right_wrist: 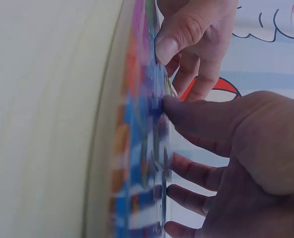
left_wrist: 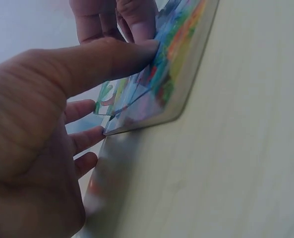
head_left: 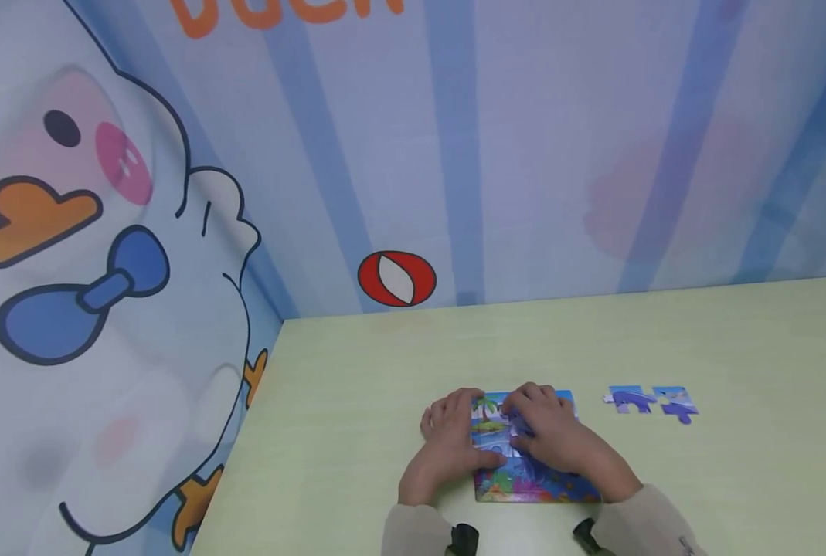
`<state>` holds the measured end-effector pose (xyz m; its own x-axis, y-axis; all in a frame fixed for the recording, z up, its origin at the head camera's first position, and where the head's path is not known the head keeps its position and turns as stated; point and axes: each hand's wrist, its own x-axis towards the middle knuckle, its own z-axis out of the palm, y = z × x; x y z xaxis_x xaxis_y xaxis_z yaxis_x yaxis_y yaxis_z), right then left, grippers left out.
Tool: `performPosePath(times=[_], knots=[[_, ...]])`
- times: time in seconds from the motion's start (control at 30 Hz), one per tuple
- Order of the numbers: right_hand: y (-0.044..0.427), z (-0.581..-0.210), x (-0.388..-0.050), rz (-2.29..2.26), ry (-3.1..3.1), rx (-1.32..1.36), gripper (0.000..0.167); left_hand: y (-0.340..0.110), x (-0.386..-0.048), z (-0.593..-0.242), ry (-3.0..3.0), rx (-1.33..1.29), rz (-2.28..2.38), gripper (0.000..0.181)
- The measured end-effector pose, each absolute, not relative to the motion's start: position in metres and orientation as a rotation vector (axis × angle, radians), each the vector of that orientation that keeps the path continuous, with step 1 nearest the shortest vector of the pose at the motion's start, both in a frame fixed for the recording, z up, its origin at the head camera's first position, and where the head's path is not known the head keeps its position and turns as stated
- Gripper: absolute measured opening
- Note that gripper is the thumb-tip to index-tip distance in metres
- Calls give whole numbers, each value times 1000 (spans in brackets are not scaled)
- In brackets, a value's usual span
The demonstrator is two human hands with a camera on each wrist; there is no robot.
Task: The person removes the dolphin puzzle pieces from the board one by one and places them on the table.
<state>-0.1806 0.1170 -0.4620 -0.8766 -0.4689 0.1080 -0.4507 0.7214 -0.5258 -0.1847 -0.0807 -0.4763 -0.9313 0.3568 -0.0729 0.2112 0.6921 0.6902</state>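
Observation:
A jigsaw puzzle (head_left: 534,486) with a sea picture lies on the table, with a palm tree at its upper left. My left hand (head_left: 447,444) rests along its left side; the fingertips touch the edge and the thumb presses on top, as the left wrist view shows. My right hand (head_left: 555,432) lies over the upper right, its spread fingers and thumb touching the puzzle pieces (right_wrist: 159,148) and hiding part of the picture. In the left wrist view the palm-tree piece (left_wrist: 106,105) sits slightly above the board's corner.
Two loose puzzle pieces, a left one (head_left: 628,398) and a right one (head_left: 677,403), lie right of the puzzle. The pale table (head_left: 357,401) meets a striped wall (head_left: 538,154) behind. A duck figure (head_left: 120,309) covers the left wall.

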Motion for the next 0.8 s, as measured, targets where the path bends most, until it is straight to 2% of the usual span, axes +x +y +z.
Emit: performPosePath(times=[0.3, 0.6, 0.8], knots=[[114, -463, -180, -801, 2934, -749, 24, -79, -184, -476, 2714, 454, 1070, 78], [115, -462, -179, -751, 2977, -714, 16, -79, -182, -475, 2707, 460, 1086, 74], [115, -463, -180, -737, 3024, -764, 19, -80, -184, -479, 2722, 486, 1080, 66]])
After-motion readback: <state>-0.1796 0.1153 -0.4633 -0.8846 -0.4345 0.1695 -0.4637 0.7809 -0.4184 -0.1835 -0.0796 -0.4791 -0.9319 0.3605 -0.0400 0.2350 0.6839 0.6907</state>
